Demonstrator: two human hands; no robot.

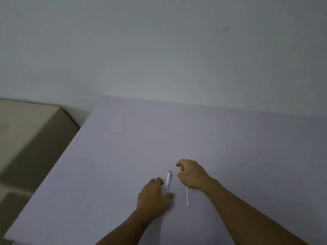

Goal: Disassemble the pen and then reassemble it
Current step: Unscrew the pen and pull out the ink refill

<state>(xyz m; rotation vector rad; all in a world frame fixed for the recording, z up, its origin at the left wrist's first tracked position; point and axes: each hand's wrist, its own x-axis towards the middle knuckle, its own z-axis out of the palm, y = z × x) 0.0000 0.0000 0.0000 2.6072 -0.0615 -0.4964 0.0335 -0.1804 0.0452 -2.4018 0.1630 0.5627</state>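
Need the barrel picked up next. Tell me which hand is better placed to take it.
Left, probably. The left hand lies right beside the pen barrel, fingers at its side. The right hand hovers curled a bit off, nearer the thin refill.

Two hands (pixel 154 195) (pixel 192 174), one barrel (pixel 168 179), one refill (pixel 187 197)

From my feed, a plain pale wall (pixel 159 46) fills the upper half of the view, grey-white and bare apart from one small dark mark (pixel 226 28) toward the upper right. Below it runs a flat, light lavender-grey surface (pixel 141 135), its far edge meeting the wall and its left edge slanting down toward the lower left. Beyond that edge I see a blurred beige box-like object (pixel 30 131) with darker sides, lower down. The light is dim and even, without strong shadows.
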